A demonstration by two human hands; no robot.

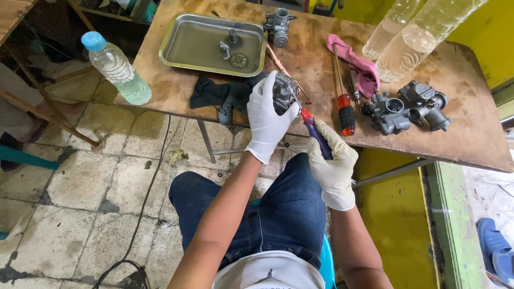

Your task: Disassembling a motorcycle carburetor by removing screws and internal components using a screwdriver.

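My left hand (266, 119), in a white glove, grips a grey metal carburetor (284, 90) just off the near edge of the wooden table (471, 134). My right hand (333, 160), also gloved, holds a screwdriver with a blue and red handle (316, 134); its thin shaft points up and left into the carburetor. Both hands hover above my lap, in front of the table edge.
On the table lie a metal tray (187, 48) with small parts, a dark rag (219, 93), a red-handled screwdriver (345, 115), a pink cloth (356, 61), three more carburetors (407, 107), and two clear bottles (417, 37). A blue-capped bottle (115, 67) stands at the table's left corner.
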